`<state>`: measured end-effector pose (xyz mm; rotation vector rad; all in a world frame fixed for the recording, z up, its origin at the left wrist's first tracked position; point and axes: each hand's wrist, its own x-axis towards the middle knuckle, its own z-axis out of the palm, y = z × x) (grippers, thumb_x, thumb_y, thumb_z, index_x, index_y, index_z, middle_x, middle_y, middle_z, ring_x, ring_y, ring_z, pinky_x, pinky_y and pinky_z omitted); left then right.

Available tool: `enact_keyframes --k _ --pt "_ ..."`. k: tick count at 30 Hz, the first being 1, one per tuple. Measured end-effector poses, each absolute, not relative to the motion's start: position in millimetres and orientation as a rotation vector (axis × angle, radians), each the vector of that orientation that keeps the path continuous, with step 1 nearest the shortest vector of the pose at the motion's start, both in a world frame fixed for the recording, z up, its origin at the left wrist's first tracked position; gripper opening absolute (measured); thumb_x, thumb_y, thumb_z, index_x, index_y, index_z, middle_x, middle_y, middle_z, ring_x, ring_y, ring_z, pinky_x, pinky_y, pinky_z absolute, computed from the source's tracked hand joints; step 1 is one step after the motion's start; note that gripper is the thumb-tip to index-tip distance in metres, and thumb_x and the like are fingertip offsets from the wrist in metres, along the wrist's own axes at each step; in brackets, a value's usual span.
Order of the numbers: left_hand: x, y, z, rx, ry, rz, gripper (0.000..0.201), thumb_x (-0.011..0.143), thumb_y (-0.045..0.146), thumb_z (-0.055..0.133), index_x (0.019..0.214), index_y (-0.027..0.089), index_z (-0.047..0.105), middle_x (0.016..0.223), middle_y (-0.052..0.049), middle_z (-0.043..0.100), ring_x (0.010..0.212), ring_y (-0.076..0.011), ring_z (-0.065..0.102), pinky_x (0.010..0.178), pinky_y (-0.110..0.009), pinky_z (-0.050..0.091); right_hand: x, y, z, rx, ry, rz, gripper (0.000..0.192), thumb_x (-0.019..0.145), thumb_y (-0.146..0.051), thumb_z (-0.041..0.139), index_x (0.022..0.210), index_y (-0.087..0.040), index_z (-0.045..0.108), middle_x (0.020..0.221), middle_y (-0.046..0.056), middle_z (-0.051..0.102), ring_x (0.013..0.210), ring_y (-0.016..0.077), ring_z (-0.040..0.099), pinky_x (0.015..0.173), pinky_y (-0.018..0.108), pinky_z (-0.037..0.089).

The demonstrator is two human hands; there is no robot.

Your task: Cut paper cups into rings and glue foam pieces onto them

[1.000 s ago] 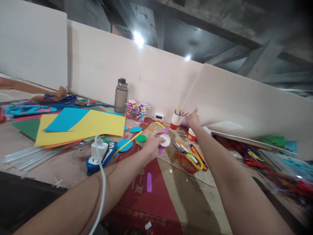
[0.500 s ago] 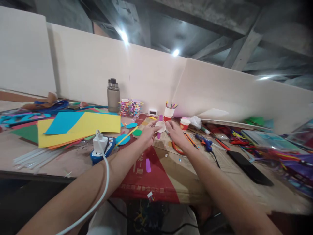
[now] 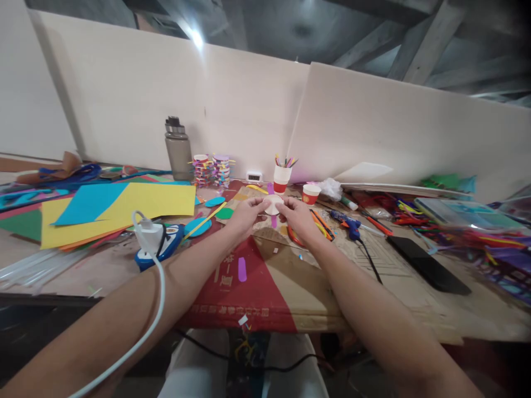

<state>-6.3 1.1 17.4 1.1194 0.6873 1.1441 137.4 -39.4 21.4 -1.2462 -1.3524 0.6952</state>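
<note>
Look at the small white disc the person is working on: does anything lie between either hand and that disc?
Nothing visible does. The left hand and right hand both already pinch the white disc at its edges.

Both bare forearms stretched forward from the lower corners and converged at centre. The left hand (image 3: 245,213) and right hand (image 3: 299,214) met knuckles-up, fingertips (image 3: 265,203) pinched toward each other in a shared two-handed grip, wrists level and held just above the worktop (image 3: 315,287).
</note>
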Motion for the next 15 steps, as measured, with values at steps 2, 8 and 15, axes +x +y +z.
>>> enact_keyframes --k 2,8,15 --pt "-6.8 0.8 18.7 1.163 0.702 1.167 0.032 0.061 0.034 0.084 0.080 0.012 0.070 0.078 -0.003 0.066 0.065 -0.0082 0.055 0.058 -0.020 0.043 136.6 -40.7 22.7 -1.236 -1.343 0.718 0.023 0.073 -0.041 0.061 0.079 -0.019 0.060 0.066 -0.003 0.056 0.056 0.0102 0.049 0.054 0.024 0.043" --pt "-7.7 -3.7 23.1 1.234 0.699 1.175 0.037 0.060 0.036 0.084 0.086 0.013 0.071 0.082 -0.002 0.066 0.067 -0.0082 0.055 0.058 -0.019 0.043 135.1 -42.8 24.3 -1.224 -1.339 0.724 0.016 0.074 -0.035 0.061 0.076 -0.018 0.059 0.066 -0.003 0.057 0.055 0.0093 0.050 0.055 0.024 0.044" --pt "-12.7 7.1 24.9 1.108 0.704 1.191 0.030 0.059 0.028 0.086 0.076 0.013 0.066 0.077 -0.003 0.067 0.065 -0.0092 0.057 0.055 -0.019 0.042 131.8 -43.0 20.7 -1.201 -1.334 0.818 0.024 0.073 -0.039 0.067 0.082 -0.019 0.057 0.066 -0.004 0.057 0.057 0.0103 0.053 0.052 0.023 0.046"
